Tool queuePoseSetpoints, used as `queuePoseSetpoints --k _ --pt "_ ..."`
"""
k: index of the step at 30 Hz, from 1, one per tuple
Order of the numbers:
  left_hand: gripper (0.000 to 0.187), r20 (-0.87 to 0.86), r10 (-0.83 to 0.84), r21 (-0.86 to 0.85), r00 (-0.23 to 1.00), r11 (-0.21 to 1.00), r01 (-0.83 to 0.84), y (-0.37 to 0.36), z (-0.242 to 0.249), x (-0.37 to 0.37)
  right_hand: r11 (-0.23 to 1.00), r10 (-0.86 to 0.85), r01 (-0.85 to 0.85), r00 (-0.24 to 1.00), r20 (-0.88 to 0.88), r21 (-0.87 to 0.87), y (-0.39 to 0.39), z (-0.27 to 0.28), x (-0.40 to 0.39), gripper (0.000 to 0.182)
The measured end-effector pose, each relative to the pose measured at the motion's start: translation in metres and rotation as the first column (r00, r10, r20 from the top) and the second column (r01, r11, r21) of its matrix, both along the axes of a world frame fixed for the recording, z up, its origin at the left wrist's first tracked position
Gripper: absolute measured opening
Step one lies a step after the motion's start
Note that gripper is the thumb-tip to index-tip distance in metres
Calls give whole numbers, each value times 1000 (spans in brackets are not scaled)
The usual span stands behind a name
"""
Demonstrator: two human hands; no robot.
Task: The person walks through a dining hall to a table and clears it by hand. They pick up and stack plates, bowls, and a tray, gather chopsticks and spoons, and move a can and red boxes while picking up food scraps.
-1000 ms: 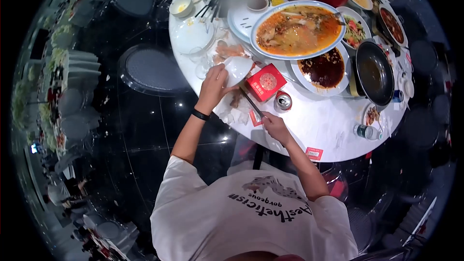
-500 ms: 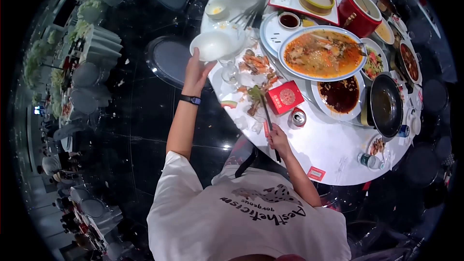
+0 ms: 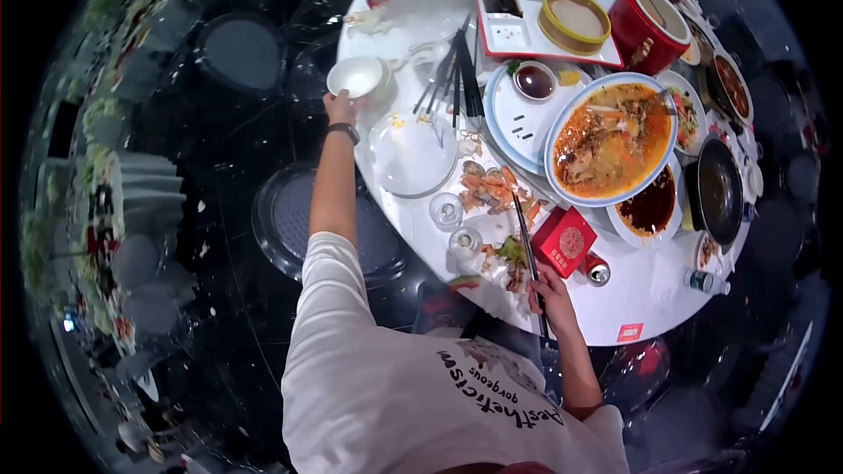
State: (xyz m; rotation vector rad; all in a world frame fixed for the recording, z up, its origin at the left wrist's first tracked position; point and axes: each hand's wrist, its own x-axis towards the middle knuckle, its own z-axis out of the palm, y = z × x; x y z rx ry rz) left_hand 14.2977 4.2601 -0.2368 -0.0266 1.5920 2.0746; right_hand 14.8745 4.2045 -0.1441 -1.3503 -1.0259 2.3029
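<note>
Round and white, our dining table (image 3: 654, 294) sits on a dark glossy floor, crowded with leftover dishes. Our left hand (image 3: 338, 108) reaches far out and has its fingers closed on the rim of a small white bowl (image 3: 355, 76) at the table's far left edge, just beyond a clear glass plate (image 3: 413, 155). Our right hand (image 3: 546, 288) grips a pair of dark chopsticks (image 3: 527, 237) at the near edge, their tips pointing toward the food scraps (image 3: 492, 189) scattered on the cloth, beside a red box (image 3: 566, 240) and a drink can (image 3: 599, 272). To our eye the bowl wants a level rim and a firm pinch while the arm is stretched this far, so that nothing left inside tips out; we would keep the chopsticks low and away from the two upright glasses (image 3: 446, 209) standing near the scraps
</note>
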Motion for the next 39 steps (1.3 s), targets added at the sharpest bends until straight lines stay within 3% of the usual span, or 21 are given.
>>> queuePoseSetpoints --k 3,6,7,8,10,13,16,19,22,24,27,29,32,33,35,37,38,39 --pt "32 -27 -26 -128 999 992 22 17 -15 -19 998 -7 8 1000 -11 64 5 -17 -43 34" --pt "52 -69 -101 -374 992 925 68 14 -23 -31 982 35 -42 998 44 183 39 -5 -103 42" --pt "56 -173 -6 -475 985 877 -78 10 6 -7 966 82 -94 995 60 242 57 -2 -126 44" --pt "47 -270 41 -520 962 835 -181 9 -37 -35 946 100 -117 992 72 301 76 -5 -154 47" --pt "35 -31 155 -144 987 977 -158 -8 4 10 896 125 -159 986 109 415 121 -13 -212 47" --pt "22 110 29 45 994 998 -34 -47 54 85 765 112 -233 966 233 600 178 -32 -305 42" --pt "17 87 -19 68 996 998 13 -88 74 139 460 -51 -447 849 525 767 218 -57 -371 38" --pt "17 65 -90 23 994 996 89 -122 75 161 232 -250 -644 685 684 729 235 -81 -402 34" --pt "18 14 -107 -44 994 993 108 -134 96 173 82 -427 -716 603 674 693 239 -106 -414 30" --pt "19 -65 -135 -56 989 990 132 -136 109 182 -24 -492 -704 626 605 709 235 -106 -410 29" --pt "22 -154 -171 -64 973 985 163 -134 129 197 -229 -295 -519 843 450 823 188 -27 -335 28" --pt "23 -196 -184 -86 963 982 170 -137 136 202 -175 -84 -285 958 274 942 137 46 -244 27" --pt "24 -296 -169 -88 940 985 149 -138 174 235 66 -102 -165 980 171 984 103 97 -90 30" --pt "25 -323 -153 -94 934 987 130 -138 192 249 150 -225 -127 961 159 980 103 106 -32 32" --pt "25 -399 -158 -80 903 987 137 -139 211 279 214 -579 -36 801 156 976 114 108 85 38" --pt "25 -455 -180 -17 872 981 194 -129 227 323 33 -932 -101 356 67 994 141 65 225 44" --pt "25 -457 -195 -2 868 976 218 -119 237 359 44 -984 -98 165 60 994 150 49 288 54" --pt "26 -459 -209 13 864 970 242 -109 246 396 132 -990 -30 42 133 991 160 27 343 69"
